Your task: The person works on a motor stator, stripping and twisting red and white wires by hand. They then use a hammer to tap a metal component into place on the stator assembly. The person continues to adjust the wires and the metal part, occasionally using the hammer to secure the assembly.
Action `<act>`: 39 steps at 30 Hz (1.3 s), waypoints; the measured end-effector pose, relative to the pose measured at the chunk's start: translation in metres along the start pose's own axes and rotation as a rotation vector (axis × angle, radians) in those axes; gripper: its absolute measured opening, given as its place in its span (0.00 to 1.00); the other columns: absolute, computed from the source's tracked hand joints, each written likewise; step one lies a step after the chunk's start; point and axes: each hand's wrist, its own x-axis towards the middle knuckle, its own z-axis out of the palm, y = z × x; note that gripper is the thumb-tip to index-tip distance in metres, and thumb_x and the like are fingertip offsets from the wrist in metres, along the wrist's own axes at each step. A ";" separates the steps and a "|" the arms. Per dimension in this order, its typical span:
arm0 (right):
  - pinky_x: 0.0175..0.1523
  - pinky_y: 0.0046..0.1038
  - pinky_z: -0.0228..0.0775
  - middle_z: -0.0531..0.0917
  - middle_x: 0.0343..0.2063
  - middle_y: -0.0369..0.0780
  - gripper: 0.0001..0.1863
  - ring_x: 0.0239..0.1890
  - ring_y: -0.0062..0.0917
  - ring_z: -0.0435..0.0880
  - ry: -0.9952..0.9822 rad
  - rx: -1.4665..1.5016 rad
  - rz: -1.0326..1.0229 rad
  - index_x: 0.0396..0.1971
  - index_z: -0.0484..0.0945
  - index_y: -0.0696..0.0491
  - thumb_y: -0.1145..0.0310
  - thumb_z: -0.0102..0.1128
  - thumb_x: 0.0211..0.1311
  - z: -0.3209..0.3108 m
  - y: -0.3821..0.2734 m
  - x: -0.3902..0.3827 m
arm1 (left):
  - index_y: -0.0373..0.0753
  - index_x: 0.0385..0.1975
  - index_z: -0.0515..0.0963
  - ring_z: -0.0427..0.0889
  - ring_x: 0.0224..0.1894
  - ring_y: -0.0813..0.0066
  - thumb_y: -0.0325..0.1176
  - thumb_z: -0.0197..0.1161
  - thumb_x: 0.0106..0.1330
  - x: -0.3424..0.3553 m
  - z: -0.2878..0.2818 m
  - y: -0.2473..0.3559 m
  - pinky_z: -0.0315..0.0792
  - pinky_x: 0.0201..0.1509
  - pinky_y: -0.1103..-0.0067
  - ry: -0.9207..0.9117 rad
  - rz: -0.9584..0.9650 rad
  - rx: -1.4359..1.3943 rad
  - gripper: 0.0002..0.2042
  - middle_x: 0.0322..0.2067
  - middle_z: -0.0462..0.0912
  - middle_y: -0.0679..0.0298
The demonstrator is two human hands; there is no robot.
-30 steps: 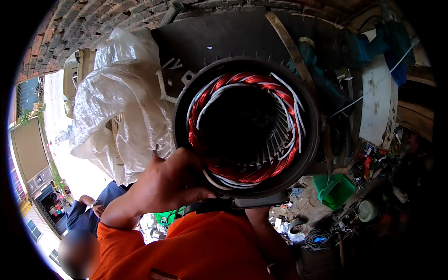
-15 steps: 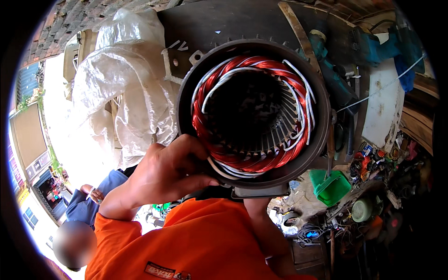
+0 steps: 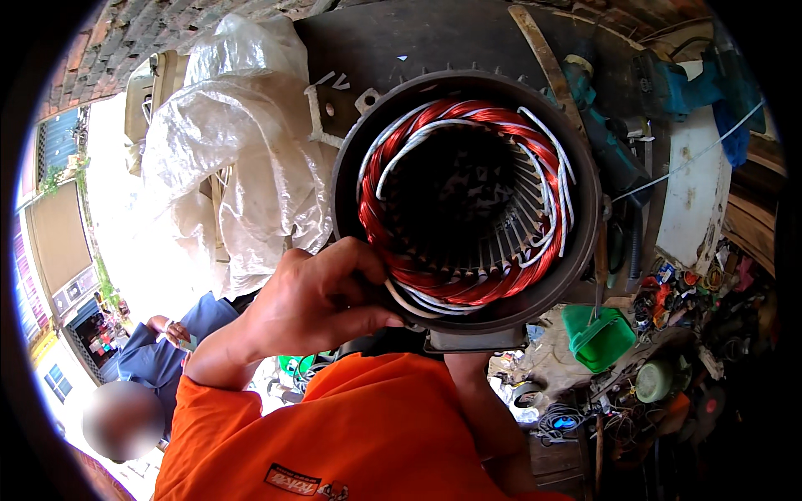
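Note:
A round, dark metal motor housing (image 3: 344,150) fills the middle of the view, its open end facing me. Inside, a ring of red copper winding (image 3: 393,159) is bound with white sleeving and cord (image 3: 557,209) around the slotted, dark bore (image 3: 455,188). My left hand (image 3: 313,292) is closed on the housing's lower left rim. Its index finger reaches inside against the winding, and its thumb lies lower on the edge, beside a pale tan lead (image 3: 405,301). My right forearm (image 3: 476,388) runs up beneath the housing, which hides the right hand.
Beyond the housing lies a dark tabletop (image 3: 368,42) with a wooden strip (image 3: 543,58) and teal power tools (image 3: 601,142). Clear plastic sheeting (image 3: 234,142) hangs at left. A green container (image 3: 597,338) and scattered clutter sit lower right. Another person (image 3: 159,359) is at lower left.
The whole view has shifted slightly, so the housing and my left hand appear a little farther right. My left hand's hold looks the same. The other person's hand has moved slightly.

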 end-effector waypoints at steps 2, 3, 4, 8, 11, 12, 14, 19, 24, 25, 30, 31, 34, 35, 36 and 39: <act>0.59 0.35 0.65 0.69 0.57 0.46 0.39 0.56 0.36 0.72 -0.007 -0.031 -0.001 0.60 0.62 0.61 0.51 0.66 0.55 0.000 0.001 0.000 | 0.38 0.33 0.72 0.81 0.18 0.79 0.30 0.76 0.50 0.000 0.000 -0.003 0.64 0.20 0.84 0.000 0.038 0.004 0.18 0.13 0.79 0.64; 0.59 0.35 0.65 0.69 0.57 0.47 0.39 0.56 0.37 0.72 -0.018 -0.071 -0.009 0.60 0.62 0.61 0.52 0.66 0.56 0.001 0.002 -0.003 | 0.37 0.34 0.72 0.81 0.17 0.79 0.30 0.76 0.50 0.001 0.000 -0.004 0.65 0.20 0.84 -0.001 0.047 -0.004 0.18 0.13 0.79 0.64; 0.58 0.34 0.65 0.70 0.56 0.46 0.37 0.55 0.36 0.73 -0.020 -0.042 0.013 0.59 0.63 0.60 0.54 0.67 0.55 0.001 0.002 -0.003 | 0.37 0.34 0.72 0.81 0.17 0.78 0.30 0.76 0.50 0.001 0.000 -0.006 0.65 0.20 0.83 -0.002 0.055 -0.011 0.18 0.13 0.79 0.64; 0.54 0.32 0.68 0.75 0.50 0.41 0.31 0.49 0.30 0.76 0.045 0.309 0.191 0.53 0.68 0.57 0.66 0.71 0.51 0.001 -0.002 0.000 | 0.37 0.33 0.74 0.79 0.16 0.76 0.30 0.76 0.50 0.000 -0.001 -0.003 0.66 0.19 0.81 0.041 0.116 -0.034 0.16 0.17 0.81 0.63; 0.52 0.31 0.69 0.76 0.48 0.41 0.28 0.46 0.30 0.77 0.121 0.543 0.287 0.51 0.70 0.57 0.70 0.72 0.49 0.006 -0.002 -0.001 | 0.38 0.32 0.76 0.79 0.17 0.75 0.31 0.76 0.49 0.000 -0.023 0.009 0.67 0.20 0.80 0.047 0.247 0.233 0.15 0.20 0.81 0.64; 0.52 0.31 0.69 0.76 0.47 0.41 0.29 0.46 0.29 0.77 0.096 0.529 0.263 0.51 0.70 0.58 0.71 0.72 0.49 0.002 0.000 0.002 | 0.39 0.30 0.77 0.77 0.17 0.75 0.34 0.76 0.49 0.002 -0.027 0.009 0.67 0.19 0.79 0.027 0.350 0.226 0.14 0.21 0.79 0.65; 0.54 0.31 0.69 0.75 0.50 0.42 0.33 0.48 0.29 0.75 0.030 0.517 0.231 0.54 0.67 0.58 0.72 0.72 0.48 -0.004 0.001 0.008 | 0.40 0.31 0.78 0.76 0.16 0.74 0.35 0.74 0.50 0.011 -0.035 0.019 0.67 0.18 0.77 -0.028 0.502 0.424 0.13 0.21 0.78 0.66; 0.59 0.33 0.66 0.70 0.55 0.42 0.35 0.54 0.29 0.72 0.010 0.647 0.212 0.59 0.61 0.58 0.74 0.69 0.51 -0.002 0.001 0.008 | 0.40 0.33 0.80 0.75 0.16 0.70 0.36 0.69 0.51 0.029 -0.035 0.038 0.68 0.17 0.74 -0.234 0.655 0.689 0.12 0.18 0.73 0.66; 0.63 0.34 0.62 0.64 0.60 0.41 0.36 0.58 0.28 0.67 -0.017 0.729 0.274 0.63 0.53 0.57 0.73 0.62 0.59 0.004 0.007 0.001 | 0.41 0.32 0.78 0.78 0.21 0.65 0.37 0.68 0.52 0.044 -0.037 0.033 0.72 0.23 0.71 -0.321 0.672 0.742 0.11 0.20 0.73 0.65; 0.63 0.34 0.62 0.64 0.60 0.42 0.34 0.58 0.28 0.67 -0.010 0.736 0.297 0.62 0.54 0.57 0.73 0.61 0.59 0.002 0.005 0.003 | 0.41 0.32 0.78 0.79 0.22 0.64 0.37 0.68 0.52 0.045 -0.037 0.034 0.72 0.23 0.70 -0.347 0.658 0.752 0.11 0.21 0.74 0.64; 0.42 0.30 0.72 0.81 0.34 0.43 0.10 0.36 0.32 0.81 -0.286 0.263 0.167 0.39 0.79 0.58 0.76 0.64 0.56 -0.076 -0.033 0.062 | 0.41 0.32 0.78 0.80 0.24 0.61 0.37 0.66 0.53 0.046 -0.046 0.044 0.74 0.26 0.67 -0.418 0.602 0.884 0.10 0.24 0.78 0.63; 0.38 0.30 0.71 0.80 0.31 0.43 0.07 0.32 0.33 0.80 -0.418 0.346 0.262 0.34 0.79 0.58 0.76 0.64 0.55 -0.093 -0.035 0.065 | 0.40 0.32 0.78 0.80 0.25 0.61 0.37 0.66 0.53 0.045 -0.046 0.043 0.74 0.27 0.67 -0.438 0.570 0.912 0.10 0.24 0.78 0.63; 0.30 0.29 0.71 0.80 0.25 0.42 0.05 0.24 0.33 0.80 -0.597 0.496 0.392 0.29 0.80 0.57 0.76 0.66 0.52 -0.141 -0.060 0.078 | 0.40 0.31 0.78 0.81 0.29 0.60 0.37 0.65 0.54 0.050 -0.054 0.044 0.75 0.32 0.67 -0.480 0.569 0.933 0.09 0.25 0.79 0.62; 0.30 0.28 0.71 0.81 0.28 0.42 0.08 0.23 0.32 0.80 -0.508 0.505 0.310 0.32 0.80 0.58 0.76 0.67 0.50 -0.147 -0.069 0.092 | 0.40 0.30 0.78 0.80 0.30 0.60 0.37 0.64 0.54 0.053 -0.054 0.040 0.75 0.33 0.67 -0.473 0.618 0.924 0.09 0.25 0.78 0.62; 0.29 0.27 0.72 0.82 0.30 0.42 0.11 0.23 0.30 0.80 -0.420 0.516 0.226 0.35 0.79 0.58 0.77 0.67 0.49 -0.148 -0.077 0.106 | 0.40 0.30 0.78 0.80 0.31 0.60 0.37 0.64 0.54 0.054 -0.054 0.037 0.75 0.34 0.67 -0.466 0.663 0.916 0.09 0.25 0.78 0.62; 0.28 0.29 0.71 0.81 0.28 0.42 0.10 0.24 0.34 0.80 -0.303 0.298 -0.038 0.33 0.79 0.57 0.73 0.67 0.51 -0.119 -0.104 0.160 | 0.41 0.28 0.78 0.78 0.35 0.63 0.38 0.63 0.54 0.055 -0.058 0.034 0.72 0.38 0.69 -0.409 0.792 0.868 0.08 0.25 0.76 0.63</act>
